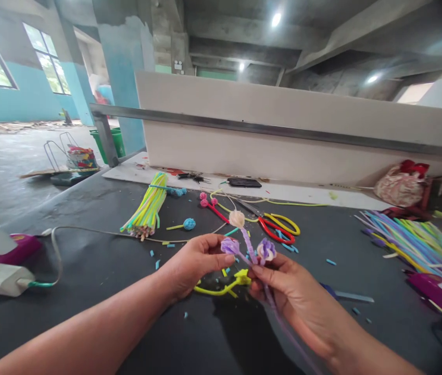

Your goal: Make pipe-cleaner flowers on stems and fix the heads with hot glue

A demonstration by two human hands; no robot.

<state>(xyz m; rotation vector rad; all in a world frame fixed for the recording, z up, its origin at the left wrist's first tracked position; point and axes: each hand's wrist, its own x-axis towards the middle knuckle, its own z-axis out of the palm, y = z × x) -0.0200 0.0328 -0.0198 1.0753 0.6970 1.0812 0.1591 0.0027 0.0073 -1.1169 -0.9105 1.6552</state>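
Purple fuzzy sprig [248, 246], made of chenille-like stems, is held up above the middle of the desk [181, 344], between the person's two hands. Its three tips are rounded and looped: a cream bud [237, 219] at the top, a lilac bud [228, 246] on the left, and a purple-and-cream bud [266, 251] on the right. The right hand [287, 286] grasps the gathered stems between thumb and fingers, a thin tail trailing down below it. The left hand [201, 260] pinches the lilac bud with thumb and forefinger.

The desk is smooth and black, scattered with short clipped blue bits. Just beneath the hands lies a bent yellow fuzzy stem [215, 291]; beyond it are a knobbly blue ball [189, 224] on a yellow-green stalk, a sprig with pink pompom-like tips [203, 200], and scissors [263, 221] with one red and one yellow plastic loop. To the left stands out a bundle of yellow and mint stems [146, 208] bound near the top; at right lies a looser multicoloured bundle [419, 239]. A white plastic adapter [0, 278] feeds a pale cord. Any lettering on the white wall fitting [178, 65] is too small to read.
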